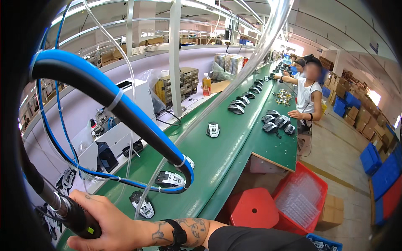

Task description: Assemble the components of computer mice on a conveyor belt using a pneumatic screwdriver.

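My right hand [109, 224] comes in from the lower right, wearing a black wristband, and its fingers are wrapped round a black power screwdriver [79, 219] with a small green light. A metal collar at the tool's upper end joins a black cable. The tool's working tip cannot be made out. My left hand is outside the picture. Just beyond my right wrist, black-and-white computer mouse assemblies [142, 204] lie on the green conveyor belt [226, 157]. Another mouse assembly [169, 179] sits partly behind the looped hose, and a lone one [212, 129] lies farther up the belt.
A blue hose and black cable [125, 111] arch across the near left. Clear tubing [234, 83] crosses the belt. At right, a person [309, 94] rests a hand by grouped mouse assemblies [278, 120]. Below stand a red stool [253, 207] and a red crate [320, 190] with plastic trays.
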Tool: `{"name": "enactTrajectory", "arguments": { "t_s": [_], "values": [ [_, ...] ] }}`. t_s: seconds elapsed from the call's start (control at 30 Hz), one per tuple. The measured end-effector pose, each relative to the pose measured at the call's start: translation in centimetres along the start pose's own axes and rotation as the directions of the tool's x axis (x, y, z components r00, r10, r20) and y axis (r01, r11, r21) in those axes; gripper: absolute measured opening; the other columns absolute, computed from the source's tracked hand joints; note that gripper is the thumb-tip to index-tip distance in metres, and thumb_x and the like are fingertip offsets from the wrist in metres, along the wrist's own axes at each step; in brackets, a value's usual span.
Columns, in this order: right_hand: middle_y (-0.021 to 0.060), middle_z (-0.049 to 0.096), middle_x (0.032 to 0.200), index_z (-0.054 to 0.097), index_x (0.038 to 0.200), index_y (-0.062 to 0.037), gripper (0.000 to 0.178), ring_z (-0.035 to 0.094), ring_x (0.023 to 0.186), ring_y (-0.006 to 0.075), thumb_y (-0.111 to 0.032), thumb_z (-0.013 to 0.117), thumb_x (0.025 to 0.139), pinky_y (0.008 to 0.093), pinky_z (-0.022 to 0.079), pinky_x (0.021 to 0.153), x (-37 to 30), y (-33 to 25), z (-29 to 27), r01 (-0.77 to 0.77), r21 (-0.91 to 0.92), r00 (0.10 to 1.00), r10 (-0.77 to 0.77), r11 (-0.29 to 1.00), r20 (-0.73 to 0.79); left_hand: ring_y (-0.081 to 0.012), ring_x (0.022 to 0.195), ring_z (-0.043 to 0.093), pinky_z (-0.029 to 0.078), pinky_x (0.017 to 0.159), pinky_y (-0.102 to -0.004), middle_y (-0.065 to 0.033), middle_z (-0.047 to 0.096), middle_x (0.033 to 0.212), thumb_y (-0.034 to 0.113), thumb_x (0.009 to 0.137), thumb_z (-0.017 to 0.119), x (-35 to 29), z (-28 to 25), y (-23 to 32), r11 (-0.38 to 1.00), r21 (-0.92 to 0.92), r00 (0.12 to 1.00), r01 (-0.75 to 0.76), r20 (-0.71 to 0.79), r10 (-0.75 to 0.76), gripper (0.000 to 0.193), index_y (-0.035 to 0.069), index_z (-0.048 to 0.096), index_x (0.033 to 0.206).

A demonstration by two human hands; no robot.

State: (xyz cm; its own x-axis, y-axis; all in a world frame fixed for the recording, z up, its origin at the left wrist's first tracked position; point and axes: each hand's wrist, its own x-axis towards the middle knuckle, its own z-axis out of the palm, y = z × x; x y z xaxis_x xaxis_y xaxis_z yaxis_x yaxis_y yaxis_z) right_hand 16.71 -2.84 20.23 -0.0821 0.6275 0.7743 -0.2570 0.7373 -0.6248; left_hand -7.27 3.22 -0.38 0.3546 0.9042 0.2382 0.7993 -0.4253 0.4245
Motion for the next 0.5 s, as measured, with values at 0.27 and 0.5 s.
{"name": "enactTrajectory", "arguments": {
  "t_s": [0.27,0.5],
  "values": [
    [0.0099,0.042,0.069,0.042,0.088,-0.0022,0.038,0.039,0.058,0.0233,-0.024,0.070,0.075,0.0330,0.033,0.054,-0.2,0.7,0.4,0.052,-0.001,0.998,-0.052,0.999,-0.038,-0.0320,0.120,0.044,0.037,0.101,-0.0413,-0.0165,0.046,0.130,0.021,0.084,0.057,-0.1,-0.1,-0.1,1.000,-0.006,1.000,0.009,-0.002,-0.009,0.051,0.007,0.043,0.131],
    [0.0107,0.043,0.067,0.041,0.087,-0.0012,0.037,0.040,0.057,0.0245,-0.019,0.071,0.074,0.0341,0.033,0.053,-0.2,0.3,0.3,0.063,-0.036,0.997,-0.065,0.997,-0.044,-0.0315,0.120,0.044,0.037,0.101,-0.0414,-0.0160,0.046,0.130,0.021,0.085,0.056,-0.1,0.0,-0.1,1.000,-0.012,1.000,0.012,-0.002,-0.012,0.050,0.008,0.043,0.131]
  ]
}}
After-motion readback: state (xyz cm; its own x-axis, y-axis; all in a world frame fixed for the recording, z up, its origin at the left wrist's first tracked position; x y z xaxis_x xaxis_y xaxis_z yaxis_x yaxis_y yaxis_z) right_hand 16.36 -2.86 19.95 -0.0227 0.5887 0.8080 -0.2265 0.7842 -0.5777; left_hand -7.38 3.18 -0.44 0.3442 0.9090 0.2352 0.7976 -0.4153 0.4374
